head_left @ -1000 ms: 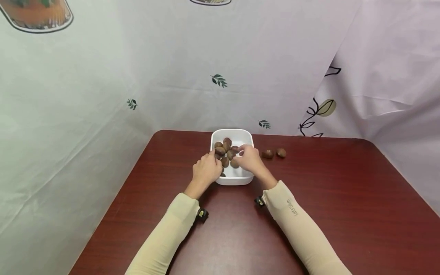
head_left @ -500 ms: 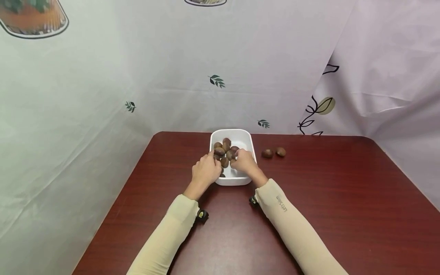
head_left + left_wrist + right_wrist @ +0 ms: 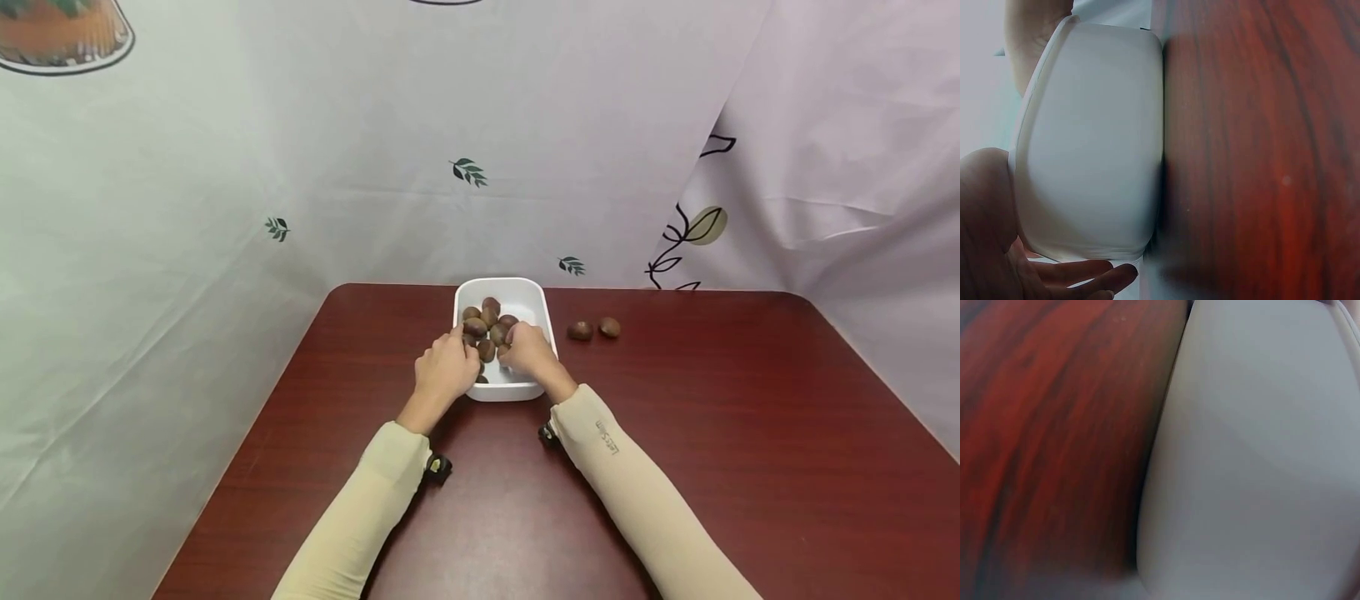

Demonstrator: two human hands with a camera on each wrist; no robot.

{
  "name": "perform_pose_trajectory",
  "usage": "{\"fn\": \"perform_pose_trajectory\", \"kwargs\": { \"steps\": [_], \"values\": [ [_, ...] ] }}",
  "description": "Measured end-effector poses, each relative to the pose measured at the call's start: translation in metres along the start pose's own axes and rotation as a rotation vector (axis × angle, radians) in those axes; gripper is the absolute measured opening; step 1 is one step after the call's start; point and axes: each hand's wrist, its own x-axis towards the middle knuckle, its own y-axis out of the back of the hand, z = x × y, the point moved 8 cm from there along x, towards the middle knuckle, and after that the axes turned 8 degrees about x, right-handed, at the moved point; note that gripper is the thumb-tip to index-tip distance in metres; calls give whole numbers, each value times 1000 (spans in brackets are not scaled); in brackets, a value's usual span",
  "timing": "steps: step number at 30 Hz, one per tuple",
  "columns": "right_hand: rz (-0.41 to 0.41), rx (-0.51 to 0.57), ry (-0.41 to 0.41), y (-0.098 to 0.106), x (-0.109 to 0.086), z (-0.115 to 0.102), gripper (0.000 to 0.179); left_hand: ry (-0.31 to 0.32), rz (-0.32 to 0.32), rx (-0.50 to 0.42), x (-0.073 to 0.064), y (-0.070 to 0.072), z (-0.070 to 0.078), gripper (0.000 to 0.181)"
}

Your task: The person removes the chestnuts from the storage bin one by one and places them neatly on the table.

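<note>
A white plastic container (image 3: 501, 392) stands on the table, with several brown chestnuts (image 3: 476, 327) gathered mostly in its left half. My left hand (image 3: 444, 367) grips the container's near left corner; in the left wrist view its fingers (image 3: 1107, 282) lie along the outside wall and the palm is at the rim. Inside the container, my right hand (image 3: 529, 350) has its fingers curled down at a chestnut near the middle and pinches it; the fingertips are mostly hidden. Only the container's outer side (image 3: 1254, 450) fills the right wrist view, not the fingers.
Two loose chestnuts (image 3: 580, 331) lie on the dark red wooden table (image 3: 712, 433), right of the container. A pale patterned cloth (image 3: 405, 167) hangs behind the table's back edge.
My right hand has moved left and down from the container's right rim onto a chestnut inside. The left hand stays on the corner. The two loose chestnuts have not moved.
</note>
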Motion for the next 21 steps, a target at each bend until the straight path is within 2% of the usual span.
{"fn": "perform_pose_trajectory", "kwargs": {
  "steps": [2,5,9,13,18,21],
  "values": [
    [2,-4,1,0,1,0,26,0,3,-1,0,1,0,49],
    [26,-4,0,2,1,0,17,-2,5,-7,0,1,0,49],
    [36,54,32,11,-1,-3,20,4,-2,-8,-1,1,-1,49],
    [47,144,55,28,-5,-4,22,9,-10,-11,-1,0,-3,49],
    [52,290,1,55,-11,7,24,-3,-8,-19,1,0,-2,50],
    [71,305,-16,73,-15,17,28,-4,-10,-22,1,-1,-1,51]
  ]
}}
